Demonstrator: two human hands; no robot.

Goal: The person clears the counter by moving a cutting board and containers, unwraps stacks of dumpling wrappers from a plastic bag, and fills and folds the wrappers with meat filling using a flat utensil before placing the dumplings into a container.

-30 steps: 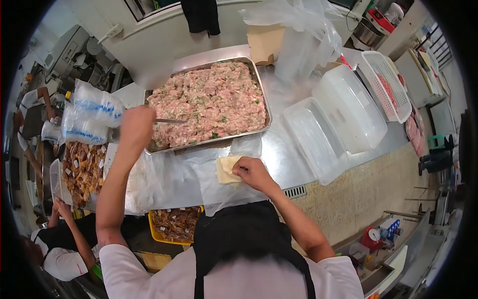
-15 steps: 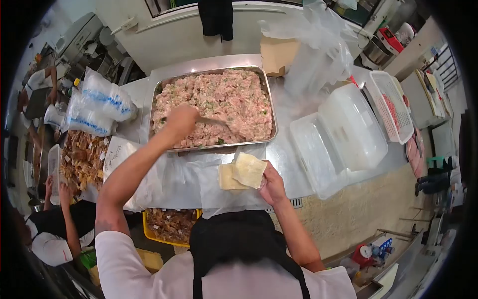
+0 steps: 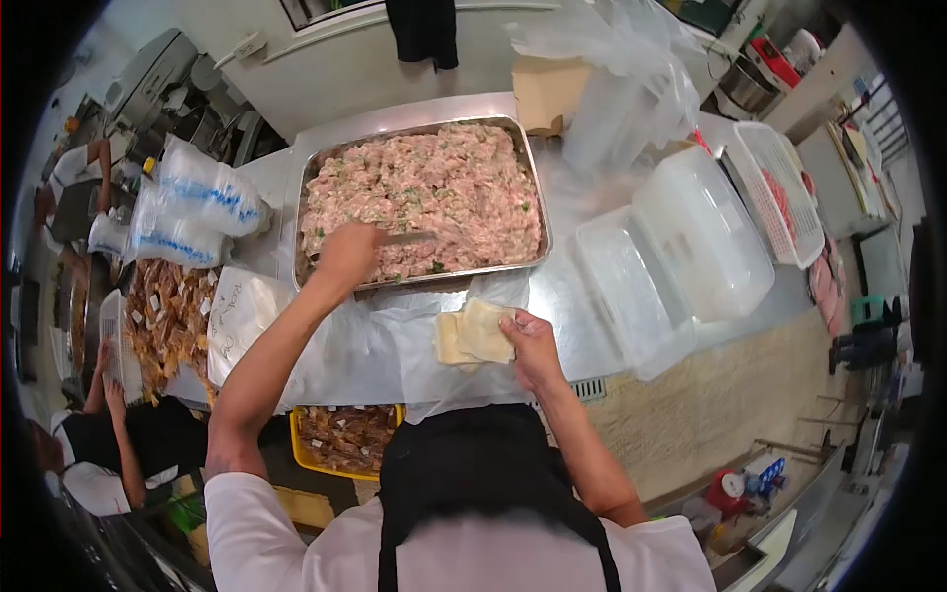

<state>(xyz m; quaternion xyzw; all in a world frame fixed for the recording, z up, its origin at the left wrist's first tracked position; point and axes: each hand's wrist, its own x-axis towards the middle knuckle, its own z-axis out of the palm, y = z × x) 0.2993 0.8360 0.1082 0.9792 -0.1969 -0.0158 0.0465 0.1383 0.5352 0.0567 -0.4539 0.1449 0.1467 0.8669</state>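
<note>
metal table point(image 3: 560, 288) spans mid-frame; left hand point(image 3: 350, 255), fingers curled round a utensil point(image 3: 409, 238), over minced meat point(image 3: 424, 187), upper centre; right hand point(image 3: 535, 347) pinches a square wrapper point(image 3: 486, 331), centre; white plastic's point(image 3: 237, 321) handwriting, left, is unclear.

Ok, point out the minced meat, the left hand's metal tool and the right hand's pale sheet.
Minced meat point(image 3: 424, 192): head view, middle of its surface.
Metal tool point(image 3: 409, 238): head view, on its exposed metal part.
Pale sheet point(image 3: 486, 332): head view, middle of its face.
</note>
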